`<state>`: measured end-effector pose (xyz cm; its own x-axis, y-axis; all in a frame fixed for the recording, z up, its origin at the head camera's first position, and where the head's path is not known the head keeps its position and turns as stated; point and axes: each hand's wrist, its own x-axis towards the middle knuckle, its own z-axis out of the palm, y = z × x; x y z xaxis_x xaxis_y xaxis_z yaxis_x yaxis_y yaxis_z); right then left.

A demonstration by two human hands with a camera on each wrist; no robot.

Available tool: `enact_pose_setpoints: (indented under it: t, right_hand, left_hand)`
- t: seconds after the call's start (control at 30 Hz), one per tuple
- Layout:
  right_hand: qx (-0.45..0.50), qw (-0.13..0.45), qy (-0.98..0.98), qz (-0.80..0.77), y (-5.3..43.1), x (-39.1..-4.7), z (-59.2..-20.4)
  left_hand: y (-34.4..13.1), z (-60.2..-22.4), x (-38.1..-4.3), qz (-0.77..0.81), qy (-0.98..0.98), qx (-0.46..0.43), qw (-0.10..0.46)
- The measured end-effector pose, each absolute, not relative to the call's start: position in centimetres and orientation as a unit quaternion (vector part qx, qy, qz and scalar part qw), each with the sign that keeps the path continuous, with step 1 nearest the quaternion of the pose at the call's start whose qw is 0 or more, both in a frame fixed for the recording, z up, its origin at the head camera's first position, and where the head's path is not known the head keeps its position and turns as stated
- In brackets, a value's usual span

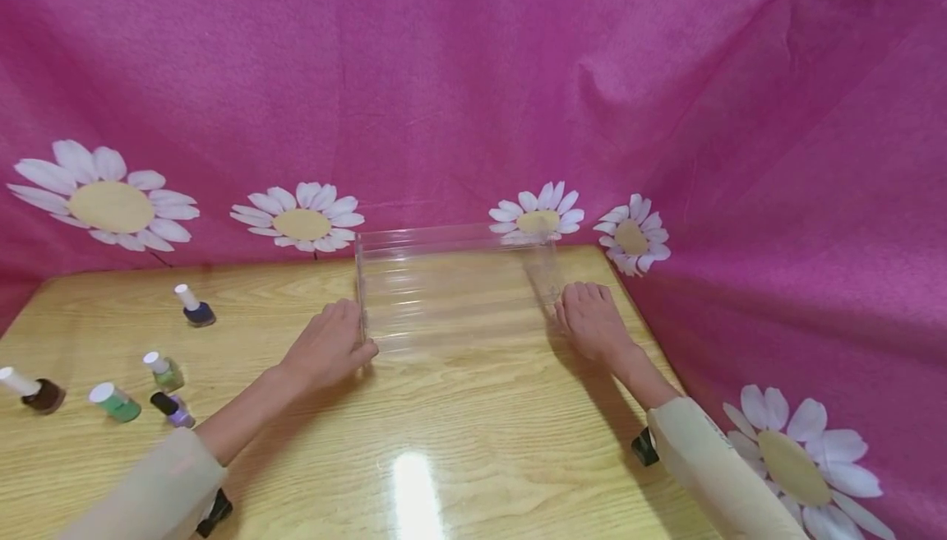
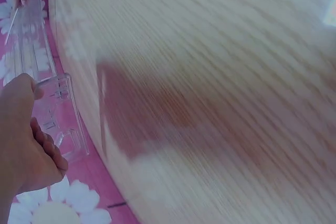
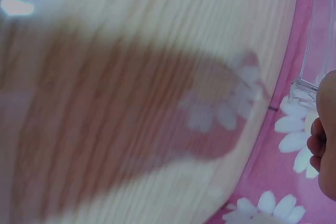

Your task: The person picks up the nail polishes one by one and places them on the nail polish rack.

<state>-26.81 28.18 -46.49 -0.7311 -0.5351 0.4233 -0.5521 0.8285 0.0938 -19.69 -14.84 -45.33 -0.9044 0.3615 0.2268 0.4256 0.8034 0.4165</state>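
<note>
A transparent plastic tiered nail polish rack (image 1: pixel 459 302) is toward the back of the table, between both hands. My left hand (image 1: pixel 329 344) grips its left end, thumb on the near side. The right hand (image 1: pixel 592 320) grips the opposite end with its fingers curled over the edge. In the left wrist view the rack's end panel (image 2: pixel 72 121) shows cut-out shapes beside the curled fingers. Only a corner of the rack (image 3: pixel 302 92) appears in the right wrist view, next to the partly cropped right hand (image 3: pixel 328 140).
Several nail polish bottles stand or lean on the left of the wooden table (image 1: pixel 459 417): dark blue (image 1: pixel 199 313), dark brown (image 1: pixel 44 396), green (image 1: pixel 122 407), light green (image 1: pixel 168 374) and purple (image 1: pixel 179 415). A pink flowered cloth (image 1: pixel 444 96) hangs behind and to the right.
</note>
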Motion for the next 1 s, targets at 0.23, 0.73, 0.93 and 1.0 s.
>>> enact_pose_setpoints:
  t: [0.23,0.73,0.93,1.0]
  right_hand:
    - [0.296,0.206,-0.933,0.021,25.7,-27.0,-46.1]
    - [0.318,0.225,-0.921,0.026,21.6,-27.3,-46.5]
    - [0.306,0.198,-0.931,0.017,20.3,-27.7,-46.7]
    - [0.304,0.196,-0.932,0.015,19.9,-27.8,-46.6]
  left_hand:
    - [-17.5,-45.5,-19.3,-0.243,-0.949,-0.192,0.056]
    - [-21.9,-45.3,-19.1,-0.221,-0.951,-0.203,0.074]
    - [-23.0,-45.2,-19.5,-0.212,-0.956,-0.196,0.057]
    - [-23.3,-45.2,-19.6,-0.207,-0.958,-0.191,0.054]
